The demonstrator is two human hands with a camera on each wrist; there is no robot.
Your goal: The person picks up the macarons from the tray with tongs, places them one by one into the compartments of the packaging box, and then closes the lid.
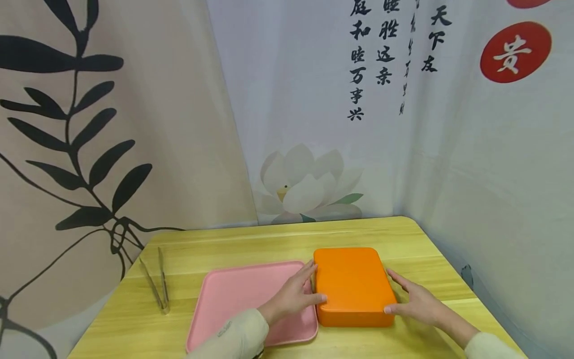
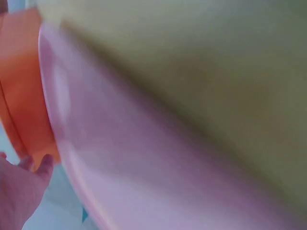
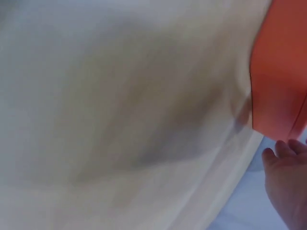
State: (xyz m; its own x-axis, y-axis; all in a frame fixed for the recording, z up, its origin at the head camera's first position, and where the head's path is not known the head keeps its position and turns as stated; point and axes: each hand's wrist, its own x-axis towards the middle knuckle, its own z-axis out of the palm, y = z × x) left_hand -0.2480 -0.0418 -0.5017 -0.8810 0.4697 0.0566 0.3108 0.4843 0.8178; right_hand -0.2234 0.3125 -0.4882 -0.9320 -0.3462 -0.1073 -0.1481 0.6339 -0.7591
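Orange box: a lidded orange box (image 1: 354, 285) sits on the pale wooden worktop (image 1: 287, 239), right of centre and near your edge; you cannot see what is inside.
Left hand: your left hand (image 1: 293, 295) lies against the box's left side, fingers (image 1: 309, 271) straight along the edge and the thumb on the near left corner. It presses flat and grips nothing.
Right hand: your right hand (image 1: 414, 299) mirrors it on the right side, fingers stretched along the wall and the thumb at the near right corner, also flat and open.
Pink tray: a pink tray (image 1: 233, 294) lies just left of the box, its right rim touching or nearly touching it; your left forearm covers its near right corner, so you cannot tell which.
Tongs: metal tongs (image 1: 157, 284) rest on the worktop left of the tray, apart from it, arms spread towards the back.
Sleeves: both cream sleeves are cut off by the bottom edge of the head view.
Left wrist view: badly blurred; you make out only the pink tray (image 2: 144, 172), a strip of orange box (image 2: 24, 96) at the left edge and your fingertips (image 2: 45, 163) at the lower left.
Right wrist view: equally smeared; the orange box (image 3: 280, 72) fills the upper right corner and your right hand (image 3: 288, 177) shows at the lower right, partly cut off.
Backdrop: printed cloth with black leaves, a lotus and writing hangs behind the worktop.
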